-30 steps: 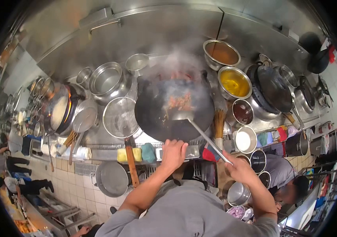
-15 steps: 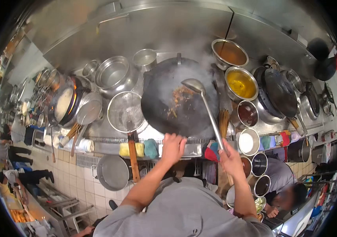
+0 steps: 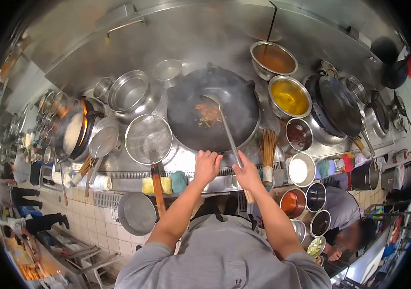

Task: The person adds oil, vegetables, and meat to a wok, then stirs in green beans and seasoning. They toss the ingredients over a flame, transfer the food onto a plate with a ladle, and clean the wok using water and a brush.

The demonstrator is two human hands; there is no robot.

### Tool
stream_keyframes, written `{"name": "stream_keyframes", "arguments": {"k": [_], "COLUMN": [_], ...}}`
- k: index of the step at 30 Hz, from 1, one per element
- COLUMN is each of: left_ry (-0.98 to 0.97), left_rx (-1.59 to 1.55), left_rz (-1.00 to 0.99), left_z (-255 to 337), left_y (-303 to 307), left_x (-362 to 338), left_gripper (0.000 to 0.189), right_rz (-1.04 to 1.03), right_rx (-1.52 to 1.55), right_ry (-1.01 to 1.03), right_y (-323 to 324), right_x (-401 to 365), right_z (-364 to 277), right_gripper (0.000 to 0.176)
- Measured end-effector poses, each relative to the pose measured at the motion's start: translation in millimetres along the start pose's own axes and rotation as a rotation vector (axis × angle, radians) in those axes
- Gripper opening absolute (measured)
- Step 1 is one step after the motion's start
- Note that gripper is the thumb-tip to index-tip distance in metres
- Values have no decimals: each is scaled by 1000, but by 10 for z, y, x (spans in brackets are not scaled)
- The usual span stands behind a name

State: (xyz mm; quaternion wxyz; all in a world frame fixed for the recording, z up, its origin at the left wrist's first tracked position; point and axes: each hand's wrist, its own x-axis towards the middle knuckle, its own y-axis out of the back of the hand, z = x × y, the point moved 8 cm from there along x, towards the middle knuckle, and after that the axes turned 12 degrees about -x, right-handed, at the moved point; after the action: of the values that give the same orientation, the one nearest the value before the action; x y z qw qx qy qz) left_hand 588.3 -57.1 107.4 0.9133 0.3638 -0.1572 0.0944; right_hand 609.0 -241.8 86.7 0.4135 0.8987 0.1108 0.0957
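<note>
A large dark wok [image 3: 186,123] sits on the burner in front of me, with small orange and brown bits of food [image 3: 208,115] in its middle. My left hand [image 3: 208,166] is at the wok's near rim, its fingers closed over the edge; the grip's underside is hidden. In my right hand [image 3: 247,174] is the long handle of a metal ladle [image 3: 228,131]. The ladle's bowl rests in the wok at the back of the food. To the right of the wok, a bamboo wok brush [image 3: 267,154] stands upright near my right hand.
A wire-mesh strainer [image 3: 148,137] lies left of the wok. Right of it stand a bowl of yellow oil [image 3: 289,97], a bowl of brown liquid [image 3: 275,59] and several sauce pots [image 3: 299,135]. Another person [image 3: 335,212] bends low at the right. Flames show beside the left wok [image 3: 74,132].
The wok has tilted back and now lies flatter. My right hand has moved left and up, carrying the ladle; its bowl has shifted left to the food. Less steam rises.
</note>
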Motion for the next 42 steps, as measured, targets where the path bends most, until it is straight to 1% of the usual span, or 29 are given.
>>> {"name": "stream_keyframes", "arguments": {"k": [2, 3, 4, 6, 7, 10, 11, 14, 15, 18, 22, 23, 26, 28, 30, 32, 34, 36, 38, 39, 40, 42], "left_ry": [15, 19, 24, 49, 59, 43, 49, 66, 76, 64, 22, 17, 3, -45, -133, -148, -152, -99, -86, -79, -107, -133], "left_rx": [-3, -5, -9, -21, -27, -36, -43, -52, -53, -39, 15, 8, 71, 60, -53, -16, 114, 93, 94, 82, 105, 56], "left_rz": [-23, -36, -51, -89, -107, -138, -152, -201, -221, -267, -352, -359, -419, -396, -383, -411, -455, -484, -488, -520, -515, -508], "left_z": [-2, -1, -3, -41, -55, -73, -81, -107, -114, -113, -154, -164, -214, -206, -226, -315, -234, -253, -286, -195, -309, -267], "left_y": [29, 37, 44, 42, 37, 56, 54, 48, 38, 47, -11, -34, -106, -101, -133, -215, -210, -213, -206, -168, -205, -208], "left_x": [18, 37, 37, 50, 62, 85, 84, 99, 99, 130, 99, 100, 94, 91, 68, 30, 35, 46, 66, 73, 73, 55], "left_gripper": [23, 24, 24, 24, 24, 24, 24, 24, 24, 27, 29, 29, 29, 29, 29, 29, 31, 33, 37, 41, 45, 47], "right_rz": [-60, -42, -14, 48, 10, 48, 32, 43, 50, 49, 221, 269, 334, 411, 347, 296, 243, 334, 243, 224, 201, 193], "right_rx": [-105, -131, -232, -257, -216, -231, -246, -222, -179, -219, -263, -268, -104, -102, -31, 59, 31, -42, -76, -79, -36, -20], "right_ry": [-141, -209, -260, -227, -241, -217, -276, -340, -320, -341, -454, -500, -660, -575, -663, -741, -754, -644, -757, -779, -807, -751], "right_y": [290, 403, 482, 533, 674, 807, 806, 661, 641, 646, 638, 600, 326, 75, -210, -568, -416, -745, -694, -660, -621, -754], "right_x": [-167, -228, -252, -300, -314, -494, -554, -703, -676, -793, -1170, -1271, -1486, -1496, -1492, -1510, -1392, -1305, -1336, -1386, -1480, -1708], "right_z": [-153, -112, -20, 319, 210, -34, -76, 59, 58, -63, -53, -11, 244, 434, 533, 751, 610, 891, 849, 846, 832, 943], "right_gripper": [69, 71, 72, 73, 72, 70, 69, 69, 69, 68, 73, 74, 75, 76, 76, 74, 74, 74, 73, 74, 72, 62]}}
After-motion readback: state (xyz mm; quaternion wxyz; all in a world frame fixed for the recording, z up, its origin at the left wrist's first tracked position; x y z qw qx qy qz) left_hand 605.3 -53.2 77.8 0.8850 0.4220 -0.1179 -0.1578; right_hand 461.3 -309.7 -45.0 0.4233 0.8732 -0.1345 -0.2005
